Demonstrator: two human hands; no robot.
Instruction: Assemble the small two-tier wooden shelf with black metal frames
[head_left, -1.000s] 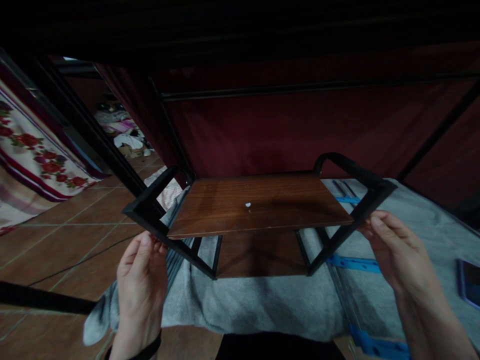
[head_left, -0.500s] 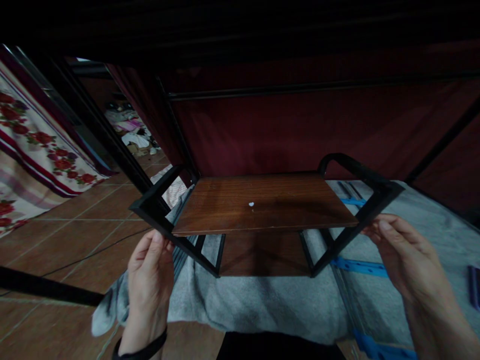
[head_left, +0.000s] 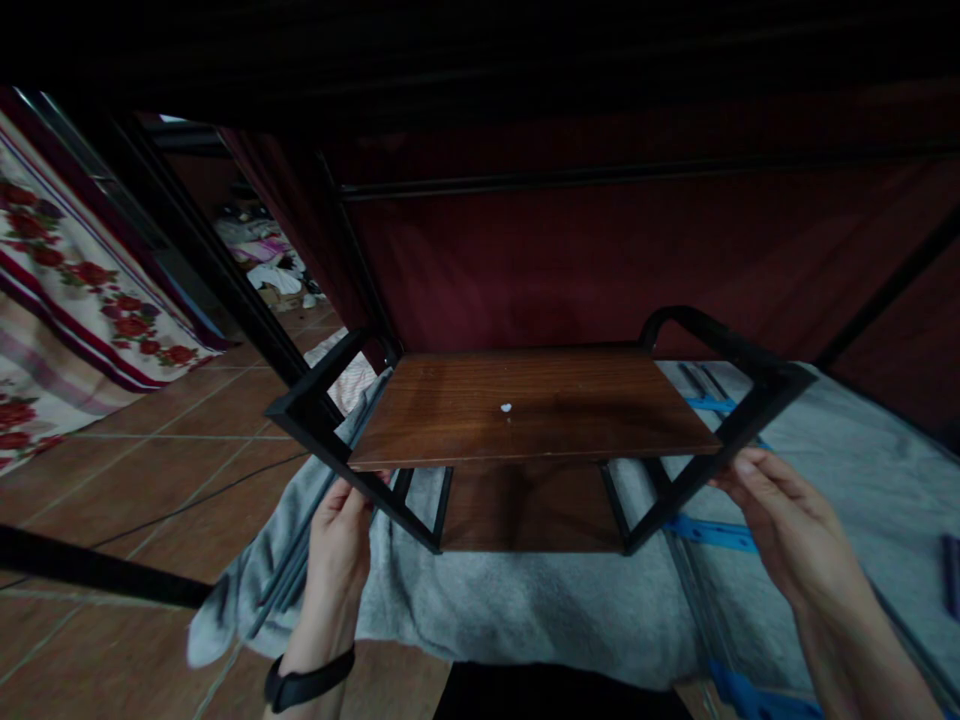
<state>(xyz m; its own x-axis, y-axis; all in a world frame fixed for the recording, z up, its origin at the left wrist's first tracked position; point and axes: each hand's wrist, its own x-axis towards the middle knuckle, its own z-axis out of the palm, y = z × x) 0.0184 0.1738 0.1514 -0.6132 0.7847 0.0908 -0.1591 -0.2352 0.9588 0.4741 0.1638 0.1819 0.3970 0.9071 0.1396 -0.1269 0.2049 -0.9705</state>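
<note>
In front of me on a grey blanket [head_left: 525,605] stands a small two-tier shelf [head_left: 525,385] with brown wood-grain boards and a black metal frame. A small white spot [head_left: 506,408] marks the upper board. My left hand [head_left: 341,535] is closed on the left side of the frame, its fingertips reaching under the board's front left corner. On the other side my right hand [head_left: 784,515] grips the frame by the front right corner, with its fingertips partly hidden behind the black bar. The lower board [head_left: 529,510] shows beneath the upper one.
Blue slotted strips [head_left: 716,533] and metal rods lie on the blanket to the right. More thin grey rods [head_left: 296,560] lie at left. A dark red cloth [head_left: 540,270] hangs behind, with a black post [head_left: 217,245] at left and dark framing overhead.
My left hand has moved right and slightly down, its fingers now under the board's corner. My right hand has shifted slightly left and down. The shelf stays nearly in place.
</note>
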